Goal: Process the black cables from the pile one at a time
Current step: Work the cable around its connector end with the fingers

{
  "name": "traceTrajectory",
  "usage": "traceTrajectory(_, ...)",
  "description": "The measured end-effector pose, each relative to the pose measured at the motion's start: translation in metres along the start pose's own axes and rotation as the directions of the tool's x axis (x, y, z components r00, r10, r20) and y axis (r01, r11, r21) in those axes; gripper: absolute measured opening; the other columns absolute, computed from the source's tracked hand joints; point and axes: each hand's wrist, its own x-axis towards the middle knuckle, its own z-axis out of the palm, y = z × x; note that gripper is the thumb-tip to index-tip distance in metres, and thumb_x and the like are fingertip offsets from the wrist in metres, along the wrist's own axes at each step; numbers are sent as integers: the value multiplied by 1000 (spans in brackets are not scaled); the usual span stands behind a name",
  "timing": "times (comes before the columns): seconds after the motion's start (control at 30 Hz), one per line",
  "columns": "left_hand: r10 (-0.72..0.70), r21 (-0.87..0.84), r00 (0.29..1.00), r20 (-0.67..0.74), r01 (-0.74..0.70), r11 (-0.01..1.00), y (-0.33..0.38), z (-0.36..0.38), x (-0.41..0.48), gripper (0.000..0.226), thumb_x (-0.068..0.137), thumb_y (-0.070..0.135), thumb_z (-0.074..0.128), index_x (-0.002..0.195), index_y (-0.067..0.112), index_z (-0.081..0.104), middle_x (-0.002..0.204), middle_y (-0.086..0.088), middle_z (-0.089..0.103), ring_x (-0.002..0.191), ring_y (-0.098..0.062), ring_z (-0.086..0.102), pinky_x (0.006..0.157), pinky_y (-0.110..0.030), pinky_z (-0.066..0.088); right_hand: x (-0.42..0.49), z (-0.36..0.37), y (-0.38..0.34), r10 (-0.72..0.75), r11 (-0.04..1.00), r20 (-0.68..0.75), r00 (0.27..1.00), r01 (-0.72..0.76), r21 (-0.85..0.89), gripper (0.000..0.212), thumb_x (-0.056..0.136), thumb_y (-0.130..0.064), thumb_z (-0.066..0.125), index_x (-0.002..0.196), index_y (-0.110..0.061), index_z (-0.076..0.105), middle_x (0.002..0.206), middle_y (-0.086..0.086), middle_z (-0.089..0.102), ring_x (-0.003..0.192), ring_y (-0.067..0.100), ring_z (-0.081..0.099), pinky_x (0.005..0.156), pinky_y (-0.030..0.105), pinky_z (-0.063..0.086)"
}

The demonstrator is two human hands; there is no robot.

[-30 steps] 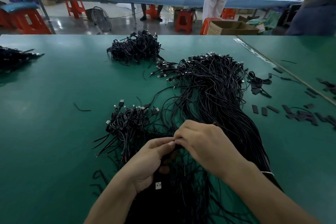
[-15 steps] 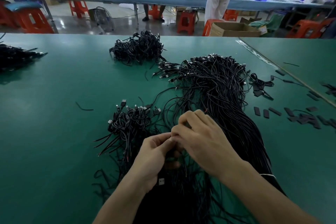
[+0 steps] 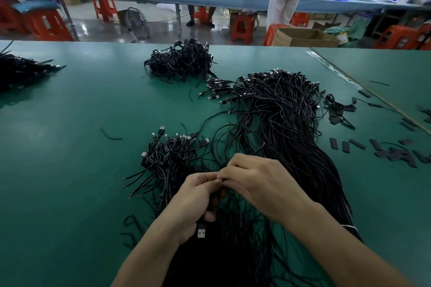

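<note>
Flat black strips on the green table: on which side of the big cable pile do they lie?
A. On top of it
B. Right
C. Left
B: the flat black strips lie scattered on the green table to the right of the big cable pile.

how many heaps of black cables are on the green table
4, stray strands aside: left-edge heap, far-centre heap, big pile in the middle, small coiled bundle left of it. More may lie out of view.
</note>
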Motion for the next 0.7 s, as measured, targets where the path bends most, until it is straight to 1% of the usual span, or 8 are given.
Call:
traceTrajectory(0.17, -26, -15, 1000, 3, 26, 1000, 1, -2, 0, 45, 104, 6, 41, 80, 17, 77, 66, 1, 56, 49, -5, 41, 37, -18, 30, 5, 1, 5, -1, 1000, 23, 1000, 1, 13, 18, 98, -25, 59, 101, -15, 73, 96, -1, 65, 85, 19, 65, 66, 41, 58)
traceTrajectory(0.3, 9, -39, 1000, 11, -8, 999, 0, -3, 1, 40, 104, 4, 43, 90, 14, 78, 73, -2, 61, 54, -7, 46, 43, -19, 38, 6, 5, 6, 12, 998, 9, 1000, -11, -62, 21, 99, -30, 51, 98, -17, 68, 97, -3, 61, 89, 15, 57, 72, 32, 55)
traceTrajectory(0.37, 61, -65, 998, 18, -60, 996, 0, -1, 2, 38, 103, 3, 45, 98, 19, 79, 82, -4, 68, 66, -9, 56, 57, -22, 49, 7, 9, 6, 62, 995, -26, 998, -64, -78, 21, 101, -31, 48, 97, -18, 65, 97, -5, 59, 90, 15, 54, 73, 28, 52)
traceTrajectory(0.4, 92, -69, 996, 11, -91, 993, -1, 0, 2, 36, 102, 3, 47, 104, 22, 78, 91, -5, 72, 77, -12, 63, 70, -26, 54, 7, 11, 5, 106, 993, -51, 993, -109, -50, 20, 101, -31, 49, 97, -19, 64, 97, -6, 58, 91, 14, 52, 72, 27, 51)
traceTrajectory(0.47, 153, -30, 988, -21, -154, 988, -3, 1, 3, 33, 100, 4, 52, 120, 22, 71, 114, -3, 73, 108, -15, 66, 99, -37, 51, 6, 16, 2, 230, 972, -101, 968, -225, 66, 15, 100, -30, 51, 95, -21, 62, 97, -10, 55, 93, 9, 49, 71, 24, 49)
traceTrajectory(0.5, 178, -8, 983, -38, -178, 984, -4, 0, 4, 34, 100, 6, 54, 126, 22, 66, 121, -1, 71, 116, -16, 64, 105, -39, 48, 5, 19, 1, 289, 952, -118, 950, -274, 135, 13, 100, -30, 52, 95, -22, 61, 97, -13, 54, 94, 6, 47, 72, 23, 47)
traceTrajectory(0.6, 208, -13, 977, -48, -209, 978, -5, -3, 4, 31, 96, 22, 60, 127, 20, 65, 118, -3, 72, 115, -18, 66, 103, -38, 49, 1, 25, -4, 370, 891, -118, 921, -316, 327, 10, 100, -26, 54, 95, -21, 62, 95, -16, 52, 92, 2, 48, 77, 23, 46)
traceTrajectory(0.7, 258, 69, 966, 27, -259, 963, -1, -6, 2, 37, 85, 33, 65, 119, 20, 68, 111, 1, 75, 108, -13, 69, 89, -23, 54, -2, 25, -3, 360, 879, -134, 923, -287, 379, 8, 99, -22, 57, 95, -20, 63, 94, -17, 53, 91, 3, 51, 79, 24, 47)
